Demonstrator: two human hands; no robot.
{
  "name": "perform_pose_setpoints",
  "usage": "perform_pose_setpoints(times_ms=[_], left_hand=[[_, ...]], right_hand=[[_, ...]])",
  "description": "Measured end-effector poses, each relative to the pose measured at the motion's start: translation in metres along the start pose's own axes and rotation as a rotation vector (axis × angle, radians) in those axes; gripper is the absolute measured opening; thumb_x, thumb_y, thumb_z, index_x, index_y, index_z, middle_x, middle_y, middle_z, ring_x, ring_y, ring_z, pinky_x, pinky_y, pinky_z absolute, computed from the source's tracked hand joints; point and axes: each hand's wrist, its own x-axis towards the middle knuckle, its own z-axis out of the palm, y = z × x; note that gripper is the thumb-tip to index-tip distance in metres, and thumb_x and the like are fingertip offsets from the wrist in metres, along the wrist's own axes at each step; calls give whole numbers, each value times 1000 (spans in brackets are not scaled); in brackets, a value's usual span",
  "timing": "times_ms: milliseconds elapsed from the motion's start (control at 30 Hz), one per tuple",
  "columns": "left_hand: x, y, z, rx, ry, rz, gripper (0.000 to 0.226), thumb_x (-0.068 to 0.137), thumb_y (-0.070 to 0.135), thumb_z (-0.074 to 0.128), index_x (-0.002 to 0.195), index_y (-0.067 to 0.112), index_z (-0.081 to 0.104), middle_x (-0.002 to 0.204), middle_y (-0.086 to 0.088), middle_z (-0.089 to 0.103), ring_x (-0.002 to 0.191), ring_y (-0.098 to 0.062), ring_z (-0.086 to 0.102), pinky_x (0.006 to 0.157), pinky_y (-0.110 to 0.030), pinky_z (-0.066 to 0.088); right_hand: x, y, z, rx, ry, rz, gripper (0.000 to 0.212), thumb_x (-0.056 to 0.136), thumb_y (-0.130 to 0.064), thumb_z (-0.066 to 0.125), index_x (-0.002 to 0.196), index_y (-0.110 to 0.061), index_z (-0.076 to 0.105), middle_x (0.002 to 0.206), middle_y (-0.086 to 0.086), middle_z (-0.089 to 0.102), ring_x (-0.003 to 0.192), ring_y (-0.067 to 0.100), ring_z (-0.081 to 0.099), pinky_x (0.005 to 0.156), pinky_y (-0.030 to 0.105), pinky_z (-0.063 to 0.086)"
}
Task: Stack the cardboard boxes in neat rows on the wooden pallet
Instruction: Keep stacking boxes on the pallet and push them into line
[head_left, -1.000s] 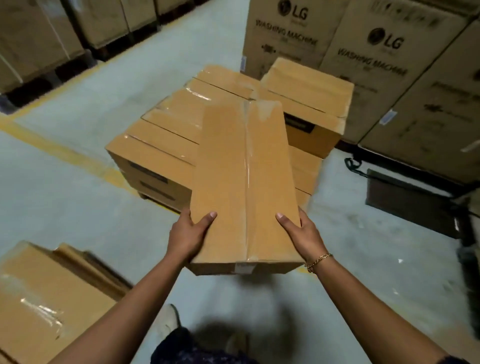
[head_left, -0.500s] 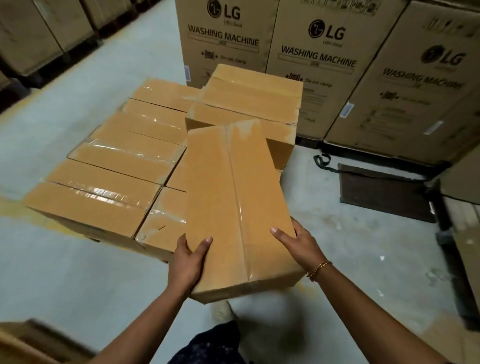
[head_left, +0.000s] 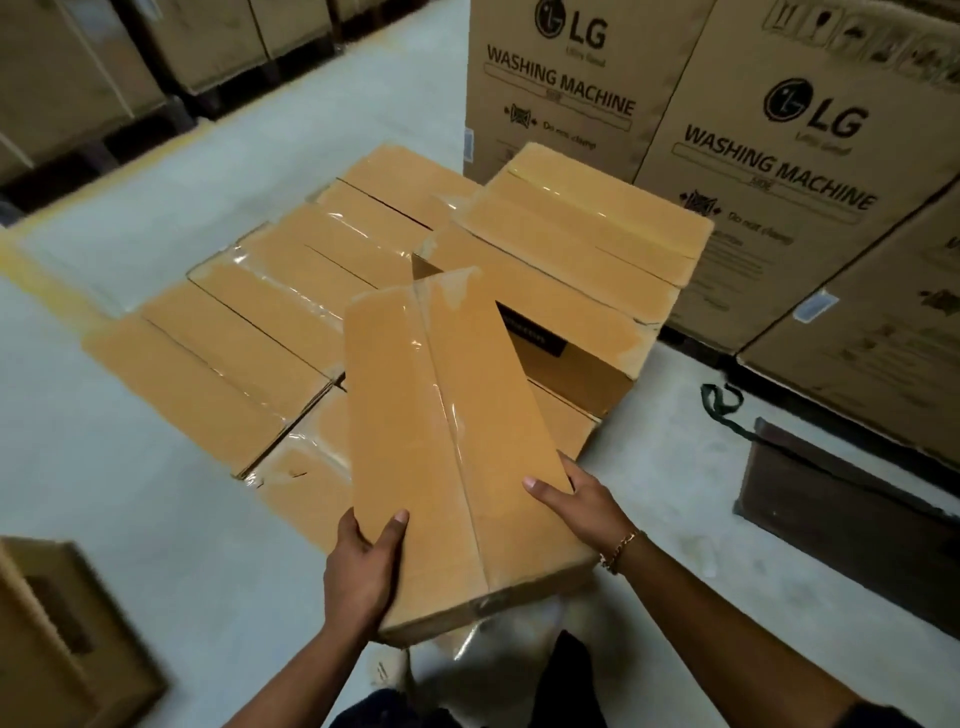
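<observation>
Cardboard box (head_left: 457, 441) in both hands

Advanced the box (head_left: 452, 441) over the near edge of the stack (head_left: 249, 332); swung its far end leftward.

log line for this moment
phase: carry | left hand: grips long box | right hand: grips long box | stacked boxes: ahead | placed: not yet

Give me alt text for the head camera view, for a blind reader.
The left hand and right hand grip the near end of a long taped cardboard box over rows of similar boxes, with more boxes stacked higher at the right. Washing machine cartons stand behind.
</observation>
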Motion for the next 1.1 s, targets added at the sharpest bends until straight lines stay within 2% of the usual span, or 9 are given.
perform_pose_setpoints(times_ms=[100,233,367,500,600,733,833,1000,1100], left_hand=[[-10,6,51,-44,97,-100,93,82,80,54,149,16,41,105,-2,64,95,-30,63,82,-45,52],[-35,29,118,-132,229,-236,89,95,63,58,160,11,27,138,-18,56,123,-40,54,96,-45,45],[-53,61,167,-209,305,-300,81,98,51,62,160,11,30,150,-19,52,135,-39,49,105,-44,41],[-62,80,200,-298,372,-316,83,90,62,64,155,17,39,133,-11,64,125,-37,59,98,-42,47],[-65,86,225,-324,389,-320,94,80,74,59,154,20,40,137,-9,64,126,-35,59,104,-48,49],[-68,96,256,-337,423,-313,84,95,53,66,160,14,31,154,-15,49,141,-35,47,113,-45,39],[-73,100,278,-344,446,-305,85,95,56,65,160,14,30,156,-16,47,142,-36,45,114,-48,37],[-84,104,310,-364,473,-320,86,91,60,64,158,16,34,151,-11,53,138,-35,50,115,-53,38],[-88,110,330,-371,501,-325,91,81,71,58,154,19,40,145,-6,60,133,-33,55,113,-53,42]], right_hand=[[42,4,-40,-49,-118,-35,58,90,-51,71,141,-41,45,125,-22,56,123,7,53,101,25,41],[92,3,-92,-183,-264,-93,103,69,-81,67,154,-30,40,151,-10,50,140,16,45,116,39,39],[121,-6,-133,-264,-349,-132,87,82,-70,66,155,-32,38,150,-17,43,140,11,39,117,40,36],[146,4,-161,-283,-394,-168,100,65,-89,65,150,-39,45,146,-11,55,136,18,50,112,50,45],[159,8,-178,-289,-394,-191,104,63,-90,65,150,-38,44,146,-9,56,135,18,51,113,49,44],[174,16,-201,-329,-397,-225,107,62,-91,64,151,-36,43,149,-8,54,137,17,50,115,49,42],[184,26,-216,-360,-408,-247,111,60,-93,63,152,-36,42,150,-7,53,138,18,49,115,49,42],[185,31,-234,-387,-416,-291,72,87,-57,70,149,-29,48,144,-4,59,132,19,54,112,47,44],[192,36,-247,-434,-398,-292,85,77,-67,67,149,-28,49,144,-3,59,132,19,54,111,47,46]])
